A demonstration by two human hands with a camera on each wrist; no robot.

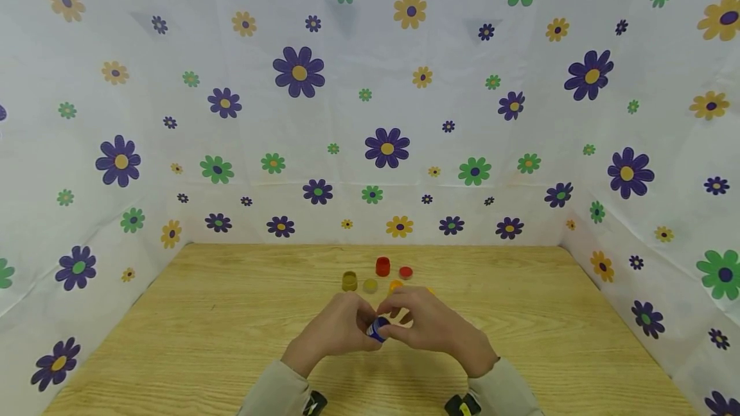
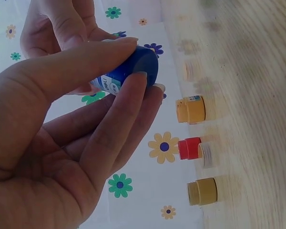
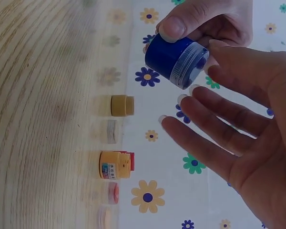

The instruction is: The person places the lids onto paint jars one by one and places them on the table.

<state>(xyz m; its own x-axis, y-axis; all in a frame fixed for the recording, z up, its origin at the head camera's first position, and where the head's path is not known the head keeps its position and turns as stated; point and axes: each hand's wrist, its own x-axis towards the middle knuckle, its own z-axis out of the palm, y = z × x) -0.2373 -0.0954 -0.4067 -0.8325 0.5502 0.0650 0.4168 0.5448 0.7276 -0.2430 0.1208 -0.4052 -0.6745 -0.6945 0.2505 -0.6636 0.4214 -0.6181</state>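
A small blue paint jar [image 1: 378, 330] with a clear ridged lid [image 3: 188, 66] is held up above the table between both hands. My left hand [image 1: 340, 327] grips the jar's blue body, thumb on one side and fingers on the other, as the left wrist view shows. Facing the lid is my right hand [image 1: 432, 321]; in the right wrist view its fingers [image 3: 219, 112] are spread and nearly straight, with thumb and index tips right at the lid's edge. Part of the jar's label [image 2: 109, 84] shows beside the left fingers.
Beyond the hands on the wooden table [image 1: 231, 313] stand an ochre jar [image 1: 349, 282], a red jar [image 1: 383, 267] and a yellow-orange jar [image 2: 191, 109]. Beside them lie an ochre-tinted lid [image 1: 370, 286] and a red lid [image 1: 406, 272]. Flower-patterned cloth [image 1: 341, 127] walls the table.
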